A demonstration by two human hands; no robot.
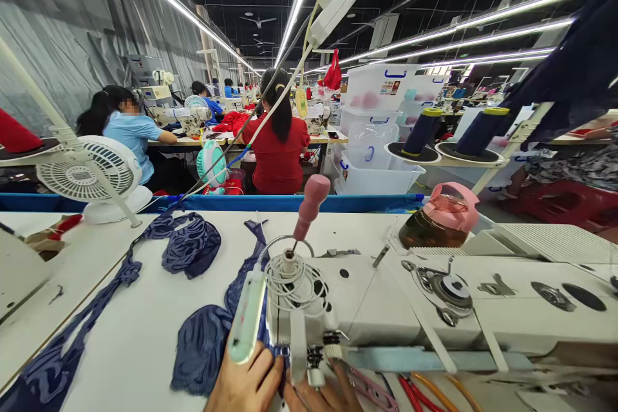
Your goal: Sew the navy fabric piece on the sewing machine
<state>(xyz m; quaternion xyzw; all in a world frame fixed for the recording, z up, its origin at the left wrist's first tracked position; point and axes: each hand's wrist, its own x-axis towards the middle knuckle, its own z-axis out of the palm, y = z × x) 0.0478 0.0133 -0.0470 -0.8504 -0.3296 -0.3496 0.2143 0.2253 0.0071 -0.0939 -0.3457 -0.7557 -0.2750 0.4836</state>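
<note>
At the bottom edge my left hand [246, 385] presses flat on navy blue fabric [203, 341] just left of the sewing machine's needle [313, 360]. My right hand [321, 393] rests right beside it under the white sewing machine head [386, 302], fingers on the same fabric. A chain of navy pieces [190, 244] trails away across the white table [140, 328] to the left and back.
A small white fan [91, 174] stands at the back left. A pink-lidded jug [441, 215] and navy thread cones [422, 132] sit behind the machine. Pink and red-handled tools [410, 393] lie to the right. Other people sew at tables beyond, near stacked clear bins [376, 141].
</note>
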